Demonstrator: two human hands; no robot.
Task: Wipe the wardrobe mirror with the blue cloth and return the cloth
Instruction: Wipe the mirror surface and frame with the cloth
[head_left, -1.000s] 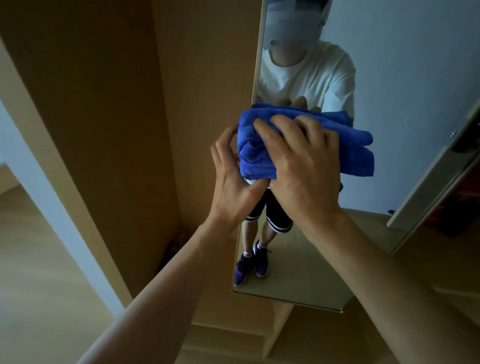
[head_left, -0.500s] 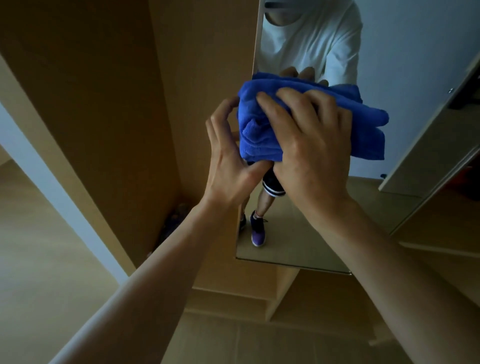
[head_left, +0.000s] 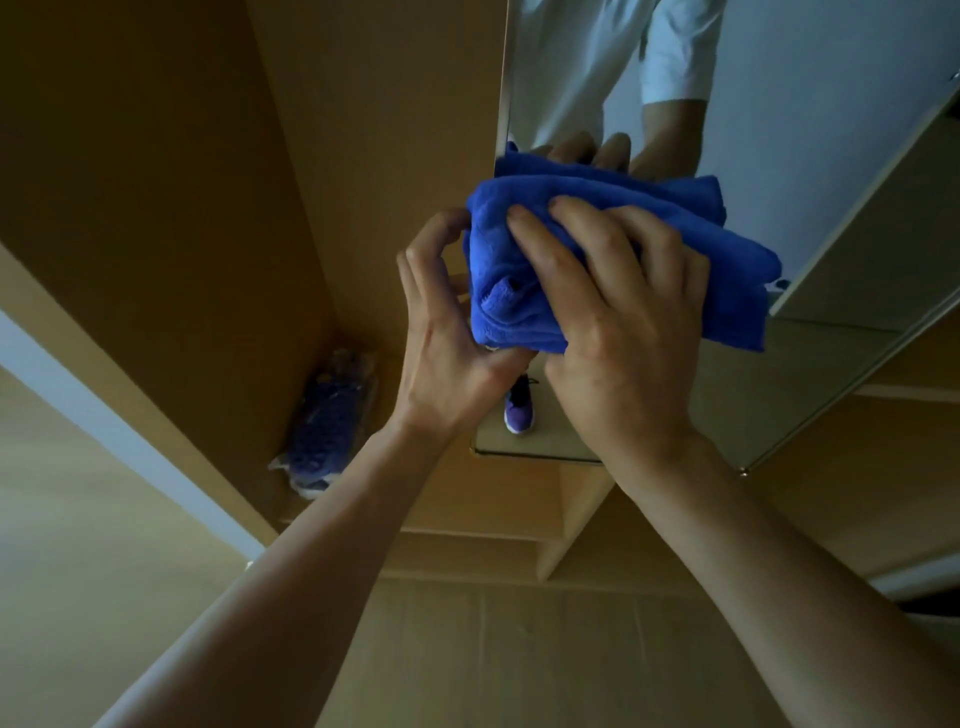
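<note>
The right hand (head_left: 623, 332) lies flat on the thick, folded blue cloth (head_left: 737, 270). Its fingers are spread and nearly straight, and the palm bears the pad against the glass. This looks like a pressing hold, not a grasp, which suits wiping since the load is spread over a wide patch. Its thumb is hidden, so whether it tucks under the lower edge cannot be told.

The left hand (head_left: 447, 332) sits just beside it at the cloth's bunched left end. Its fingers curl round that end and the thumb comes in beneath, so it grips the loose folds. This probably stops them trailing or unrolling as the pad moves. The two hands are close together, almost touching below the cloth.

The cloth lies against the tall frameless wardrobe mirror (head_left: 841, 130), near its left edge and well above its bottom edge. Its right end sticks out past the right hand. The glass reflects fingertips, a white sleeve and a purple shoe.

The mirror is fixed to a tan wooden wardrobe panel (head_left: 363, 130). To its left an open compartment holds a purple bundle in clear plastic wrap (head_left: 327, 421), lying on the compartment's floor.

The wiping seems to be under way, and the cloth's return is not yet begun.
</note>
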